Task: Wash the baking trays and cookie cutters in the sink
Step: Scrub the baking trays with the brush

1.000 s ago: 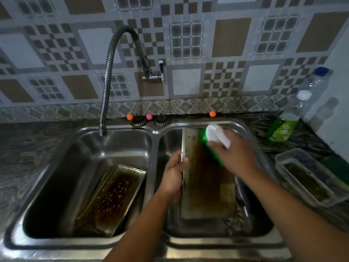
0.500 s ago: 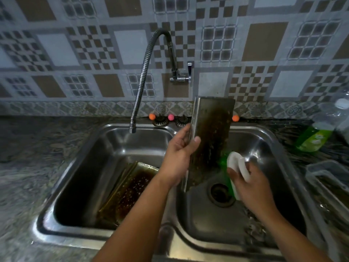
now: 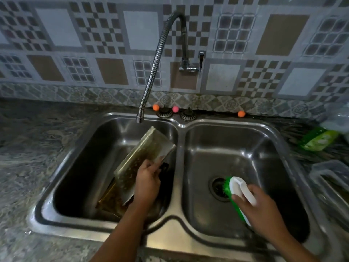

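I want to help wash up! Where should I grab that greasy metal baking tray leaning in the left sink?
Probably grip the greasy metal baking tray by its raised long rim on the right side, near where the left hand holds it. It leans tilted with that edge free and facing you; its lower end rests on another tray underneath.

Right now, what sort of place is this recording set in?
Most likely a home kitchen: a double-bowl steel sink set in a stone counter, a flexible faucet on a patterned tile wall, and a dish soap bottle at the right.
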